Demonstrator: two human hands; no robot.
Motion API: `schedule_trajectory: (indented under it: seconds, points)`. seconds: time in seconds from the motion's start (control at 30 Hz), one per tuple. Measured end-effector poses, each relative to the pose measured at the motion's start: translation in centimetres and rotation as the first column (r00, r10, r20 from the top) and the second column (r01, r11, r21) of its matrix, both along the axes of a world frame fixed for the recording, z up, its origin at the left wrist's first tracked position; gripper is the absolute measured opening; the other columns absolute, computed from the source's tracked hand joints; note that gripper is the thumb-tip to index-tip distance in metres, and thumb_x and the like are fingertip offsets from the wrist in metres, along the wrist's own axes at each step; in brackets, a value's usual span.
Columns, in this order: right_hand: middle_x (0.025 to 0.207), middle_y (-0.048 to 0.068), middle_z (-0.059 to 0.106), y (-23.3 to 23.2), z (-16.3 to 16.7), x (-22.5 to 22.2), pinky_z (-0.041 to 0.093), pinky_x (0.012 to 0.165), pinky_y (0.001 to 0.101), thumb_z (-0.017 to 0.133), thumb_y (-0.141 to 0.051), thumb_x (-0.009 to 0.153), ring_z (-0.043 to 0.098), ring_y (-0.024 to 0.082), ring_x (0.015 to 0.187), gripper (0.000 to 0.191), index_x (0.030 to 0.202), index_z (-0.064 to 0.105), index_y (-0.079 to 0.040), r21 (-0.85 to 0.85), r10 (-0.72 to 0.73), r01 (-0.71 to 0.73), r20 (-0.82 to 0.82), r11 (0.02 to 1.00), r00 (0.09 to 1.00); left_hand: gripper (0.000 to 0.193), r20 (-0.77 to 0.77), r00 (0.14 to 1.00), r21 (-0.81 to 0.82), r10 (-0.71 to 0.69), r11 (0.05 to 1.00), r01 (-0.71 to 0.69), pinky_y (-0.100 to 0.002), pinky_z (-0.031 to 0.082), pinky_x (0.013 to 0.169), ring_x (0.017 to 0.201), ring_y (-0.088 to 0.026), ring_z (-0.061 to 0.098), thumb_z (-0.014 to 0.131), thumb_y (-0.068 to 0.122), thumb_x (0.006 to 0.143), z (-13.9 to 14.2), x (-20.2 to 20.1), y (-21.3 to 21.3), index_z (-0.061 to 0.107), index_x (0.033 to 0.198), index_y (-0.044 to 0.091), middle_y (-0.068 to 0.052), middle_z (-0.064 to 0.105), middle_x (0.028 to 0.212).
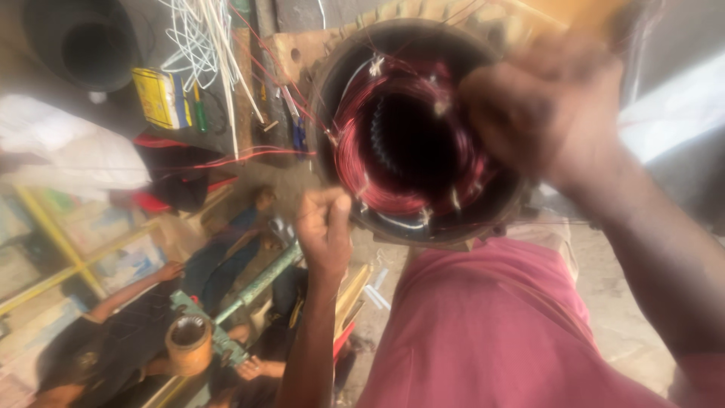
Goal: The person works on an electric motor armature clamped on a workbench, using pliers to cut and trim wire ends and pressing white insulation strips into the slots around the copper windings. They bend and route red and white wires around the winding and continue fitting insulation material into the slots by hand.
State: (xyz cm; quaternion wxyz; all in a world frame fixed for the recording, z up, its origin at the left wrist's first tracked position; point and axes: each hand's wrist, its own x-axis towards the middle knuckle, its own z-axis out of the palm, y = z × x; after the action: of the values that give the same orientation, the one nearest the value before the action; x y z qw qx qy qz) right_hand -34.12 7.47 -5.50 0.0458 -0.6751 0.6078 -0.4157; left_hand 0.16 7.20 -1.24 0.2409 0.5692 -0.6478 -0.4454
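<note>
— So, what fills most of the view?

— A round dark metal motor housing with a coil of reddish-brown copper wire wound inside it [411,132]. It stands in the upper middle of the picture, its open end facing the camera, just above the person's red-clad lap [491,332].

— And the hands?

— The right hand [544,109] lies against the housing's right rim, blurred; its fingers curl over the edge of the winding, though whether they pinch anything cannot be told. The left hand [325,227] sits at the lower left rim, closed into a fist with thumb pressed on the forefinger, and seems to grip a thin wire, too fine to make out.

— What lies around?

— At lower left another person [113,332] sits in dark clothes beside a green metal machine carrying a brown ring-shaped spool [189,344]. Above, a bundle of white wires [204,45] hangs near a small yellow box [160,97], and thin red wires [257,155] trail from the housing's left side.
</note>
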Motion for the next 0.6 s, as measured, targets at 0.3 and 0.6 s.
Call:
schedule_trajectory:
  seconds: [0.3,0.6]
  points:
    - [0.063,0.002,0.056,0.3,1.6,0.5,0.041,0.051,0.0327,0.075,-0.003,0.103,0.051,0.014,0.054,0.025,0.080,0.070,-0.012,0.119,-0.002,0.007,-0.040,0.993,0.999,0.015,-0.026,0.998,0.039,0.049,0.998,-0.048,-0.021,0.047,0.060,0.070,-0.005,0.058,0.064,0.013,0.103,0.9,-0.9,-0.5,0.064,0.107,-0.001,-0.001,0.066,0.085]
    - [0.070,0.003,0.064,-0.1,3.7,0.9,0.047,0.052,0.0304,0.070,0.002,0.103,0.060,0.015,0.062,0.021,0.085,0.071,-0.009,0.090,0.028,-0.008,-0.233,0.996,0.972,0.016,-0.014,1.000,0.011,-0.015,1.000,0.015,-0.023,0.052,0.058,0.070,-0.009,0.063,0.063,0.017,0.102,3.1,-2.0,-1.7,0.065,0.101,0.001,-0.004,0.070,0.085]
